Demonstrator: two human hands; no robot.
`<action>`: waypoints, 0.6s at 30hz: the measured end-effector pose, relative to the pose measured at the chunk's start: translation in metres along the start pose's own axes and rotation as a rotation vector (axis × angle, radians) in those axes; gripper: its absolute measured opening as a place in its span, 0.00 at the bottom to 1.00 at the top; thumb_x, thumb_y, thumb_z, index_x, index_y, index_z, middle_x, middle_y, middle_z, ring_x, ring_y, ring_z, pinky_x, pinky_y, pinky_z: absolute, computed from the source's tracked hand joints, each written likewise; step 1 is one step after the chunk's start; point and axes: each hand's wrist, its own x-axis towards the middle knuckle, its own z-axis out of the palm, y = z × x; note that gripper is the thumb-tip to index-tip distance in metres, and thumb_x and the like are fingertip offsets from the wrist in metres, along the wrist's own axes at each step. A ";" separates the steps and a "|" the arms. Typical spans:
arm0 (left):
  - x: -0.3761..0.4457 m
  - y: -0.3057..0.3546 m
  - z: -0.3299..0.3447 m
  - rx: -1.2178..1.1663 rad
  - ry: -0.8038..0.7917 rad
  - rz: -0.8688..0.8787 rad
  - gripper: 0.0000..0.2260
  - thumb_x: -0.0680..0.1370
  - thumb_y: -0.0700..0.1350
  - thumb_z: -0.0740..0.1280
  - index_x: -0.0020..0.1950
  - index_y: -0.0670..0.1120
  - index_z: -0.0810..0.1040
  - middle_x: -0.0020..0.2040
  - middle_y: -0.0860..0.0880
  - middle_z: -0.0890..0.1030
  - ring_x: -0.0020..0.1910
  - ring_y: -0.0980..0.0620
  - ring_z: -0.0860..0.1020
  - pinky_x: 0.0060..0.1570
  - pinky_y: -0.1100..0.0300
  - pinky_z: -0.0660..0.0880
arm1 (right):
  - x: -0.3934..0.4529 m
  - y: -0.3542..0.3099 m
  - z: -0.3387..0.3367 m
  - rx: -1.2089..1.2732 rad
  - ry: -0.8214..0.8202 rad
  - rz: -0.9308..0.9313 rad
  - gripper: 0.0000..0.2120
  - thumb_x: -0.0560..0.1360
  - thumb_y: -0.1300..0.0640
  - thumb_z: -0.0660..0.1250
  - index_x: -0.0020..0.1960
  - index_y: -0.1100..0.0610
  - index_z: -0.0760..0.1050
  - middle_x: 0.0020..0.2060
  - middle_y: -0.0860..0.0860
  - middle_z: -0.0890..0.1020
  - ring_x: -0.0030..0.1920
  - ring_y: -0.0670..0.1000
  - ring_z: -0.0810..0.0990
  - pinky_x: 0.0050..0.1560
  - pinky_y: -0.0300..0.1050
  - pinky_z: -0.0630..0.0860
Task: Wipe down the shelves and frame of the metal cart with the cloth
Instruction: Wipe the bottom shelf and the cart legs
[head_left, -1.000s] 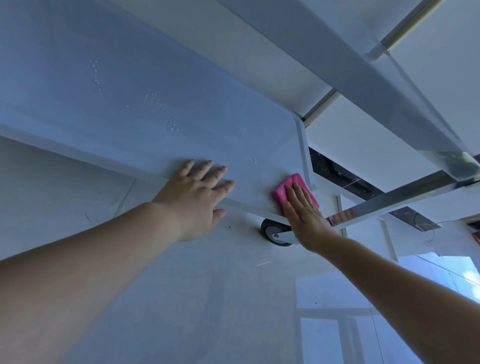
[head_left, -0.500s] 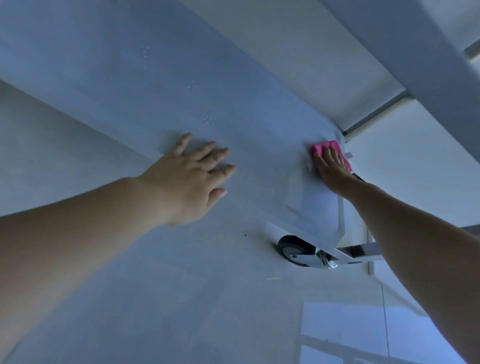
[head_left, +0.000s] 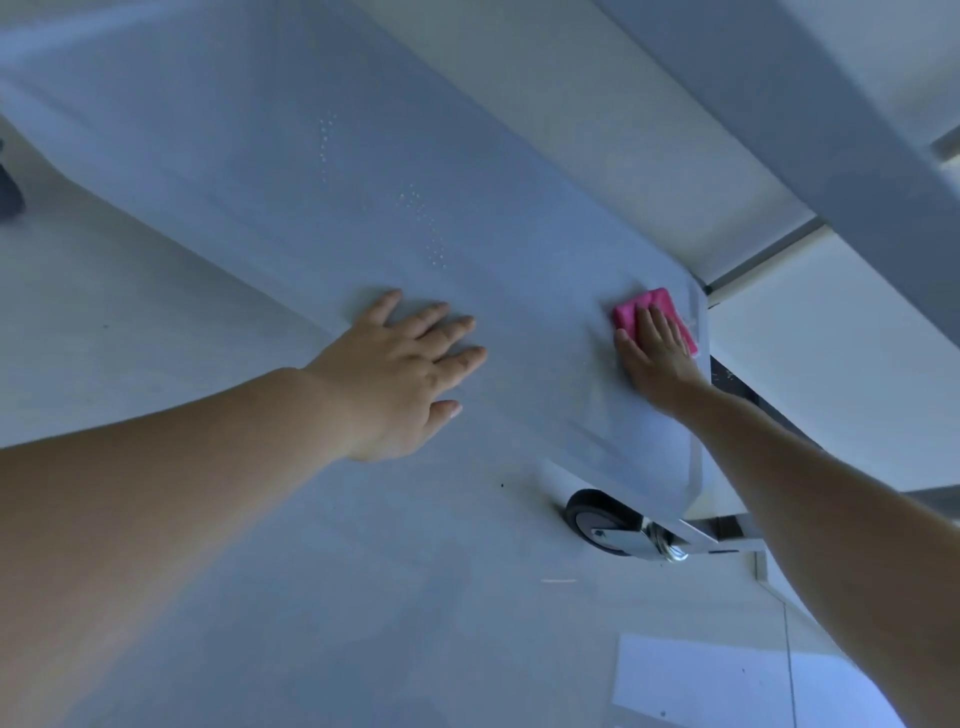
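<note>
You are working on the lowest shelf (head_left: 467, 171) of the metal cart, close to the floor. Your right hand (head_left: 655, 352) lies flat on the pink cloth (head_left: 631, 314), fingers straight and pressing it down at the far right corner of that shelf, just beside the raised end lip. Your left hand (head_left: 402, 371) rests open near the shelf's near edge, fingers straight and spread and holding nothing; it looks to be steadying the cart.

As for progress, judge it as partway. A scatter of water droplets (head_left: 421, 218) sits in the middle of the shelf, to the left of the cloth, so that stretch probably needs a pass yet. The right end around the cloth shows faint smears, which suggests it is being wiped now. The long left run of the shelf looks plain, and you cannot tell from here whether it has been done. The upper frame rail (head_left: 779, 104) crossing the top right, the lower frame bracket and the caster wheel (head_left: 597, 522) at the near right corner show no sign either way; count them as left to do.

No brand, label or readable writing shows anywhere on the cart, the cloth or the floor.
</note>
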 end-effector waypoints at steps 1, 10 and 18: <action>0.000 0.000 -0.001 0.001 -0.007 0.001 0.27 0.79 0.60 0.43 0.75 0.54 0.43 0.77 0.50 0.44 0.75 0.51 0.42 0.71 0.44 0.40 | -0.011 -0.005 0.003 0.008 0.009 -0.038 0.39 0.73 0.29 0.40 0.76 0.51 0.40 0.76 0.49 0.42 0.76 0.50 0.40 0.74 0.55 0.39; 0.002 -0.001 -0.002 0.011 -0.031 0.007 0.27 0.78 0.60 0.45 0.75 0.54 0.42 0.77 0.50 0.44 0.75 0.50 0.43 0.71 0.42 0.41 | -0.114 -0.051 0.010 -0.074 -0.065 -0.403 0.40 0.70 0.26 0.36 0.74 0.47 0.32 0.75 0.49 0.36 0.75 0.50 0.34 0.73 0.53 0.38; 0.002 -0.001 -0.005 0.009 -0.055 -0.004 0.27 0.78 0.60 0.43 0.75 0.54 0.41 0.77 0.49 0.42 0.75 0.50 0.41 0.72 0.42 0.41 | -0.146 -0.073 0.011 -0.074 -0.084 -0.343 0.38 0.69 0.27 0.33 0.71 0.46 0.29 0.74 0.46 0.35 0.74 0.45 0.32 0.73 0.44 0.35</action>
